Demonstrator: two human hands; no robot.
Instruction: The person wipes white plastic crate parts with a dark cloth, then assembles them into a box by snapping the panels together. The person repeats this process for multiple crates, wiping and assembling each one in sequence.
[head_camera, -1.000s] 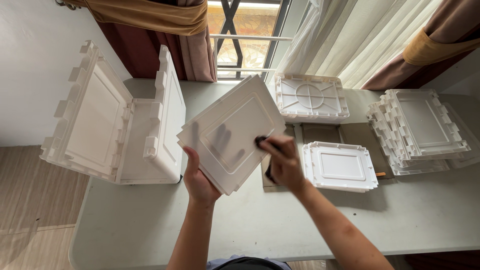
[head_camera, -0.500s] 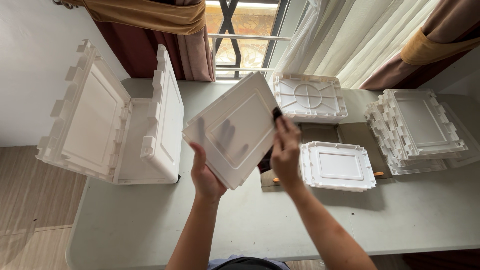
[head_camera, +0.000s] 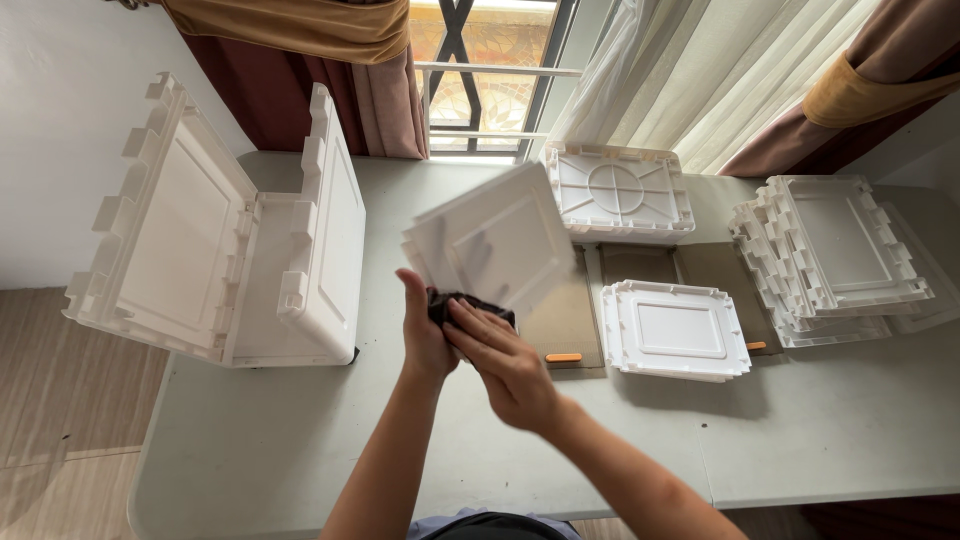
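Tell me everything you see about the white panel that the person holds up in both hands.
The white panel is a flat, roughly rectangular piece, plastic by its look, with a raised rim around a smooth inner field. It is held above the grey table, tilted, its face toward the camera, and looks slightly blurred. The left hand grips its lower edge. The right hand presses a dark cloth against the same lower edge. Nothing else touches it.

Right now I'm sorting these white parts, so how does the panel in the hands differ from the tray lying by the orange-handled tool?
The panel is held up and tilted by the left hand; the tray lies flat on the table. The panel's face looks smooth; the tray has a notched rim. The right hand presses a dark cloth on the panel; nothing touches the tray. Both are white and rectangular.
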